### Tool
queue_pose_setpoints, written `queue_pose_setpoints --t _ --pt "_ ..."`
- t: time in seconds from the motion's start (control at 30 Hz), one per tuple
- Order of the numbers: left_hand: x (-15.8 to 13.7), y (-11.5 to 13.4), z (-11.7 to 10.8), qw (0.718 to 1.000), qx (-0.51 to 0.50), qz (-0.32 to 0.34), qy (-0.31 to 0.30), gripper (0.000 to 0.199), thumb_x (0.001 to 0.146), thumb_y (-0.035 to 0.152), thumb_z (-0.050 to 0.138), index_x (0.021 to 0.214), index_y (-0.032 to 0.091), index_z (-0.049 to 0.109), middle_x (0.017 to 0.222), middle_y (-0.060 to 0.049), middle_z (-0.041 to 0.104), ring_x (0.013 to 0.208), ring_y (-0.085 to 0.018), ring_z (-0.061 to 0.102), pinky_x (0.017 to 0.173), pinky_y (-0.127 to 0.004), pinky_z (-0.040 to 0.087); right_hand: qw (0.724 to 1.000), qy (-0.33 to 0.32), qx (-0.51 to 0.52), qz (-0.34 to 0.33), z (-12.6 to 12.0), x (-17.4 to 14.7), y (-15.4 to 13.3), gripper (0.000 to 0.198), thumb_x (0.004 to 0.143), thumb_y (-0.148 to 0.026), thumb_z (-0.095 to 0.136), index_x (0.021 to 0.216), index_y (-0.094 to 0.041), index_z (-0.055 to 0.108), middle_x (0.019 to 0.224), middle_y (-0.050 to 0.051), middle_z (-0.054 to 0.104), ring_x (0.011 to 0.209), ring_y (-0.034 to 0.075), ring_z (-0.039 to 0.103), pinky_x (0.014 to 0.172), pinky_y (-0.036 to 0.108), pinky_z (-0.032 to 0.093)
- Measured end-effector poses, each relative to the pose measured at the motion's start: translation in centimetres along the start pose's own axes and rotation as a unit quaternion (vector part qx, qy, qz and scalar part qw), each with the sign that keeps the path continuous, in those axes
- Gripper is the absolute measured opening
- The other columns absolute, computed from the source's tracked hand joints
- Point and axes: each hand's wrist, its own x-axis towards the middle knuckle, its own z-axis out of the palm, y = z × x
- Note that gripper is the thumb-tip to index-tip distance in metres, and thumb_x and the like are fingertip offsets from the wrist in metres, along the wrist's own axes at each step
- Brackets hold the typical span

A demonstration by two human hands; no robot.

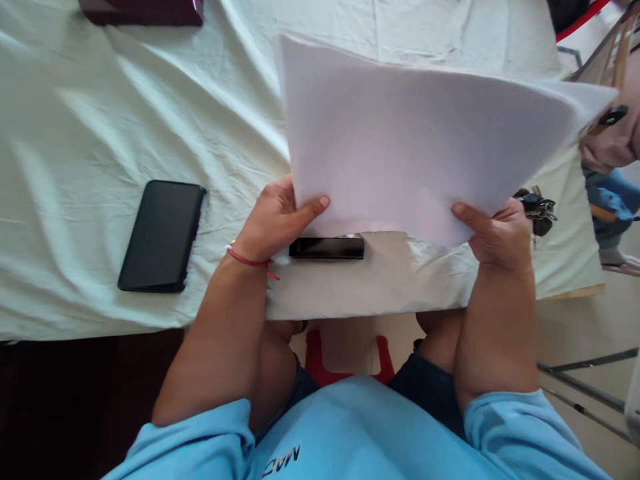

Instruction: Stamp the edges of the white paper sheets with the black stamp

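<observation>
Both hands, left hand (273, 223) and right hand (497, 233), pinch the paper sheet (425, 147) by its near corners, fingers closed; light, limp, easily creased.

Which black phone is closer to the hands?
The small black phone lying right beside the left hand, under the paper. The bigger phone lies apart, farther left.

A cloth-covered table (100, 100) bears two phones (161, 236) (327, 248) and keys (537, 208).
</observation>
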Motion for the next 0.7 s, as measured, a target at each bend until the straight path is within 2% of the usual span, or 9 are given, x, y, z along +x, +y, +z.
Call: queue_pose_setpoints --t 0.07,0.13,0.23,0.33,0.4,0.5,0.6,0.7 --pt "-0.1 -0.2 0.0 1.000 0.001 0.001 0.010 0.034 0.091 0.050 0.098 0.113 0.026 0.088 0.115 -0.012 0.090 0.124 -0.037 0.084 0.111 -0.053 0.072 1.000 0.003 -0.004 0.003 0.0 -0.1 0.1 0.044 0.063 -0.044 0.114 0.092 -0.029 0.085 0.102 0.001 0.088 0.109 0.026 0.084 0.107 0.050 0.075" --pt "-0.3 -0.4 -0.1 0.999 -0.007 0.024 0.038 0.031 0.092 0.049 0.097 0.110 0.026 0.088 0.116 -0.011 0.089 0.123 -0.035 0.084 0.112 -0.052 0.071 0.999 0.036 0.018 -0.024 0.0 0.0 0.4 0.042 0.064 -0.041 0.113 0.092 -0.031 0.083 0.104 0.001 0.087 0.117 0.027 0.084 0.113 0.051 0.074" --pt "-0.3 -0.8 -0.3 0.996 0.004 0.059 0.063 0.028 0.095 0.051 0.095 0.105 0.027 0.086 0.121 -0.010 0.088 0.131 -0.033 0.081 0.122 -0.050 0.065 0.995 0.070 0.038 -0.054 -0.1 0.2 0.9 0.051 0.061 -0.036 0.114 0.100 -0.034 0.081 0.113 -0.001 0.087 0.137 0.029 0.081 0.124 0.053 0.071" --pt "-0.1 -0.8 -0.4 0.995 0.076 0.035 0.049 0.030 0.099 0.056 0.091 0.100 0.027 0.082 0.115 -0.009 0.087 0.134 -0.034 0.078 0.126 -0.048 0.062 0.998 0.062 0.000 -0.027 -0.3 0.0 1.4 0.061 0.058 -0.035 0.116 0.109 -0.031 0.081 0.123 0.000 0.086 0.142 0.028 0.078 0.130 0.051 0.068" --pt "0.1 -0.6 -0.3 0.994 0.101 0.017 0.037 0.035 0.101 0.060 0.087 0.100 0.026 0.081 0.109 -0.009 0.087 0.127 -0.036 0.078 0.118 -0.046 0.065 0.998 0.053 -0.020 -0.019 -0.1 -0.2 1.5 0.059 0.062 -0.039 0.115 0.109 -0.028 0.082 0.123 0.001 0.086 0.137 0.026 0.079 0.132 0.050 0.066" --pt "0.3 -0.3 -0.2 0.996 0.093 0.006 0.012 0.037 0.104 0.061 0.083 0.097 0.024 0.081 0.108 -0.009 0.087 0.115 -0.034 0.078 0.105 -0.042 0.067 0.997 0.059 -0.008 -0.046 0.4 -0.2 1.2 0.052 0.067 -0.040 0.113 0.106 -0.023 0.083 0.115 0.004 0.088 0.125 0.024 0.082 0.126 0.045 0.067" --pt "0.4 -0.3 -0.3 0.996 0.089 -0.009 -0.008 0.033 0.104 0.055 0.082 0.089 0.026 0.077 0.099 -0.006 0.085 0.104 -0.029 0.078 0.097 -0.038 0.066 0.994 0.101 0.018 -0.041 0.5 0.3 0.8 0.053 0.060 -0.036 0.114 0.101 -0.018 0.084 0.109 0.006 0.089 0.109 0.024 0.083 0.113 0.043 0.072" --pt "0.1 -0.3 -0.5 0.994 0.105 -0.016 0.022 0.022 0.102 0.047 0.085 0.097 0.027 0.078 0.095 -0.004 0.083 0.095 -0.026 0.078 0.087 -0.036 0.063 0.989 0.148 0.019 -0.007 -0.2 1.0 0.4 0.055 0.052 -0.034 0.113 0.095 -0.017 0.085 0.107 0.009 0.090 0.097 0.024 0.082 0.098 0.042 0.074"
